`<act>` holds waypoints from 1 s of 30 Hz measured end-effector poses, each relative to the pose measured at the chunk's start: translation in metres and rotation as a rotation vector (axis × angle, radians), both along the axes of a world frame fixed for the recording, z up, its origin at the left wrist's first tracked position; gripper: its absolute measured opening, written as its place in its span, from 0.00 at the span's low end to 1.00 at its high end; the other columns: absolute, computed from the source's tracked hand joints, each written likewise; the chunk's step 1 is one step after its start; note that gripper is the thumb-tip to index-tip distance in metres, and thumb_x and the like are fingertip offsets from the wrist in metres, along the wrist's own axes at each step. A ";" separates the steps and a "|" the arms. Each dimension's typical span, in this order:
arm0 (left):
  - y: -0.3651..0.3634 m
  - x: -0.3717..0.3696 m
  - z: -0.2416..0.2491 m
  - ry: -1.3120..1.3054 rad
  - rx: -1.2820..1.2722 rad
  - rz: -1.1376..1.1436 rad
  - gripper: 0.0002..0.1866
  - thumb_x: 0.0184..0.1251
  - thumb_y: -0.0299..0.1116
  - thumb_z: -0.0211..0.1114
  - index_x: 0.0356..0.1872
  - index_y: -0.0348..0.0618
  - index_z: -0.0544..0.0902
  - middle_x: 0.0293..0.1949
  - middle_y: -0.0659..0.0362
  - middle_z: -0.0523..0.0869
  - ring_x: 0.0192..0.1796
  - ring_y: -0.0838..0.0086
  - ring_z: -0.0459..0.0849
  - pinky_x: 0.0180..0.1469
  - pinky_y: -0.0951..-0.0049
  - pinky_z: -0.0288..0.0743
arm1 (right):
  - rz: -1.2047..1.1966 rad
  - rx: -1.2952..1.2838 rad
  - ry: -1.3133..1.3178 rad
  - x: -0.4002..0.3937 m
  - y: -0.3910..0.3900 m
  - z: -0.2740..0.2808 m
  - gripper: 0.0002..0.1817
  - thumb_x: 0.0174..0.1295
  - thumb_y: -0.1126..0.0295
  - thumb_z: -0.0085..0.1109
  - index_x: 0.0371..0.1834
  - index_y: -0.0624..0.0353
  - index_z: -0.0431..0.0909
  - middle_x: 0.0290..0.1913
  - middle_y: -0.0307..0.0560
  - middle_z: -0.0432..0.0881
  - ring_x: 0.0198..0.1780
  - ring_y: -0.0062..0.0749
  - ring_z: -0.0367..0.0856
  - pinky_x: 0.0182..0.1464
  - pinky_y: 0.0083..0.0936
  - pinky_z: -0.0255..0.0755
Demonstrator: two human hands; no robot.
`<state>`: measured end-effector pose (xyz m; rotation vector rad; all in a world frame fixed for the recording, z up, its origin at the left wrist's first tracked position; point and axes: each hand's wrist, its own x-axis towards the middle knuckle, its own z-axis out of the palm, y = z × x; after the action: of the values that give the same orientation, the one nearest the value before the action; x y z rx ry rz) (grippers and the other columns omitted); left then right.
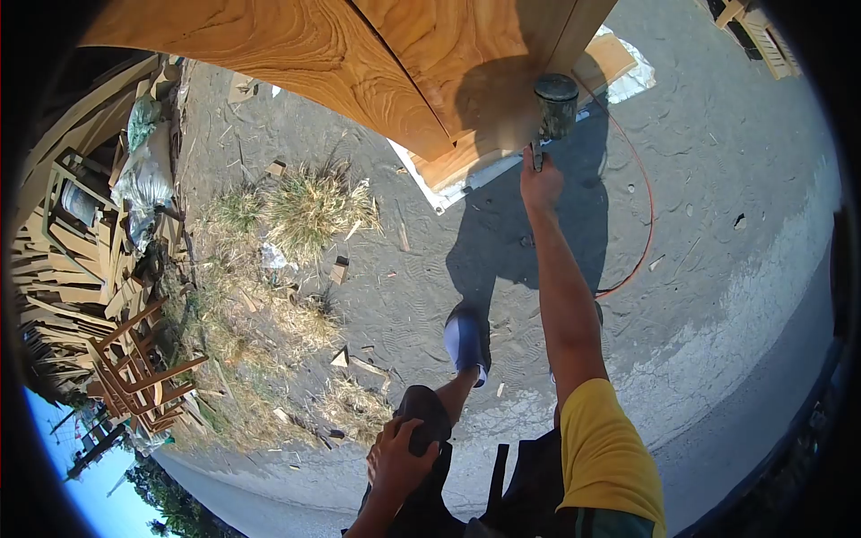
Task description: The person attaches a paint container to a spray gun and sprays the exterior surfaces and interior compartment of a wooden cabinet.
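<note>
Head view: spraying a wooden panel

The right hand [541, 184] was closed around a spray gun [554, 109], cup upright, aimed at the wooden panel [359, 63] ahead. The left hand [401, 457] rested with fingers curled on the raised knee [421, 408], steadying the stance.

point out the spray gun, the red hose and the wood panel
spray gun [556, 103], head view, on its dark cup
red hose [647, 206], head view, on its curve over the ground
wood panel [296, 49], head view, on the grained face

Glossy grained wood panel [314, 54], seemingly metal spray gun cup [557, 103], gritty sandy ground [717, 179]
</note>
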<state>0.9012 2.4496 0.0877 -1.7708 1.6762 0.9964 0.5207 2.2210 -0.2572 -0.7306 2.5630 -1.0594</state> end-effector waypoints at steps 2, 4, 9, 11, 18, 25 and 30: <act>-0.001 -0.002 -0.002 0.003 0.007 -0.008 0.27 0.56 0.47 0.80 0.58 0.55 0.87 0.64 0.51 0.83 0.64 0.49 0.84 0.64 0.47 0.80 | -0.024 0.002 -0.001 -0.005 0.011 0.007 0.26 0.74 0.43 0.62 0.45 0.59 0.88 0.35 0.65 0.88 0.42 0.70 0.86 0.43 0.53 0.79; 0.005 0.000 -0.005 0.010 -0.040 -0.027 0.27 0.56 0.48 0.80 0.58 0.55 0.88 0.62 0.50 0.84 0.64 0.50 0.85 0.65 0.48 0.80 | -0.098 -0.108 -0.013 -0.006 0.028 0.020 0.25 0.74 0.45 0.64 0.41 0.60 0.87 0.30 0.61 0.88 0.33 0.61 0.90 0.37 0.50 0.80; 0.008 -0.016 0.001 0.001 0.054 -0.050 0.30 0.58 0.50 0.78 0.61 0.54 0.86 0.63 0.49 0.83 0.65 0.48 0.84 0.68 0.46 0.77 | -0.158 -0.277 -0.337 -0.038 0.088 0.159 0.22 0.73 0.50 0.68 0.43 0.62 0.87 0.26 0.48 0.86 0.27 0.37 0.87 0.34 0.36 0.79; 0.012 -0.019 -0.003 0.009 0.038 -0.083 0.30 0.58 0.50 0.78 0.62 0.54 0.86 0.62 0.48 0.84 0.64 0.48 0.84 0.68 0.46 0.77 | -0.152 -0.299 -0.368 -0.055 0.103 0.225 0.21 0.73 0.51 0.69 0.43 0.62 0.87 0.25 0.44 0.85 0.26 0.29 0.85 0.33 0.31 0.77; 0.021 -0.056 0.011 -0.142 0.107 -0.227 0.32 0.60 0.54 0.75 0.64 0.53 0.85 0.60 0.45 0.84 0.63 0.46 0.86 0.65 0.47 0.80 | 0.172 -0.469 -0.330 -0.107 0.132 0.420 0.16 0.74 0.58 0.70 0.46 0.61 0.88 0.26 0.40 0.85 0.27 0.21 0.81 0.31 0.26 0.74; 0.048 -0.073 0.014 -0.146 0.124 -0.247 0.33 0.60 0.56 0.75 0.63 0.50 0.84 0.59 0.44 0.83 0.62 0.45 0.86 0.64 0.44 0.81 | 0.342 -0.499 -0.224 -0.117 0.125 0.479 0.12 0.72 0.63 0.72 0.43 0.61 0.87 0.24 0.46 0.84 0.24 0.27 0.82 0.29 0.28 0.74; 0.067 -0.080 0.016 -0.172 0.109 -0.190 0.33 0.60 0.57 0.75 0.62 0.49 0.85 0.61 0.45 0.82 0.63 0.45 0.85 0.65 0.44 0.80 | 0.354 -0.279 -0.178 -0.115 0.128 0.389 0.14 0.72 0.59 0.71 0.42 0.60 0.86 0.24 0.52 0.84 0.25 0.41 0.86 0.29 0.35 0.75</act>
<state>0.8215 2.5164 0.1033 -1.5483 1.6165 0.8116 0.4055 2.3491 0.1317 -1.0584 2.0607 -1.3029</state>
